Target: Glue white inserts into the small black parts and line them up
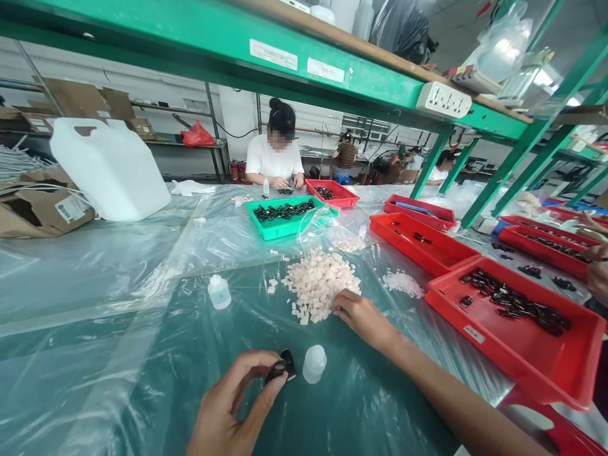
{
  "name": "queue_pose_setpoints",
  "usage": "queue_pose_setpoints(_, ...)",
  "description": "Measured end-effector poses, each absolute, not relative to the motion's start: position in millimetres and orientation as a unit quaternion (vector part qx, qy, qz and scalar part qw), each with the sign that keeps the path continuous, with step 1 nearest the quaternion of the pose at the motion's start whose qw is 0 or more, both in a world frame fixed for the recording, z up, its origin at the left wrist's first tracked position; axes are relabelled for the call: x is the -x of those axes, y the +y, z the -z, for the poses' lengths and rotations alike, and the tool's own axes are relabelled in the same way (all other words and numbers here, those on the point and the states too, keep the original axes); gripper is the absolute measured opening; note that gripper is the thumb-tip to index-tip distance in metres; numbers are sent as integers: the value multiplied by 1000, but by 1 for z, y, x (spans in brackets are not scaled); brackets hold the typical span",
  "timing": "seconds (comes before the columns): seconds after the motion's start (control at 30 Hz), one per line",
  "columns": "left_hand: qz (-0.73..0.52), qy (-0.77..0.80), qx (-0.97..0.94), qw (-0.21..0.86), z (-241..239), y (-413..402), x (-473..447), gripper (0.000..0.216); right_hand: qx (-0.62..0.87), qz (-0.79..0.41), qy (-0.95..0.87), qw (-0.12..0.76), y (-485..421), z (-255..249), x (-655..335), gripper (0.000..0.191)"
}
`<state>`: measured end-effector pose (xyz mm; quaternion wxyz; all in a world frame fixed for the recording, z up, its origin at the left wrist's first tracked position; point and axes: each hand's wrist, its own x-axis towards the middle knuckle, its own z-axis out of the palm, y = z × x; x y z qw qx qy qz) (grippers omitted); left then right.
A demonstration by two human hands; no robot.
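Observation:
My left hand [232, 405] is near the bottom of the view, fingers pinched round a small black plastic part [282, 367]. My right hand [361, 316] reaches forward, its fingertips curled at the near right edge of a pile of small whitish pieces [319, 282] on the plastic-covered table [118, 329]. Whether the right fingers hold a piece is hidden. A small white bottle [314, 363] stands just right of the black part, and another small bottle [219, 292] stands left of the pile.
A red tray [546, 367] with several black parts lies to my right, with more red trays [427, 244] behind it. A green tray [285, 218] of black parts and a white jug [109, 168] stand further back. A person in white sits across the table.

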<state>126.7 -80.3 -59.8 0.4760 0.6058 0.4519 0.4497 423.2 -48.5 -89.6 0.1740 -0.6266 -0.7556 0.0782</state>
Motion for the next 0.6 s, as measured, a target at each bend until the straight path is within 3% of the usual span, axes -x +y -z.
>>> queue_pose_setpoints(0.43, -429, 415, -639, 486, 61, -82, -126, 17, 667, 5, -737, 107, -53, 94, -420, 20)
queue_pose_setpoints(0.6, -427, 408, -656, 470, 58, -82, -124, 13, 626, -4, -763, 159, -53, 84, -423, 17)
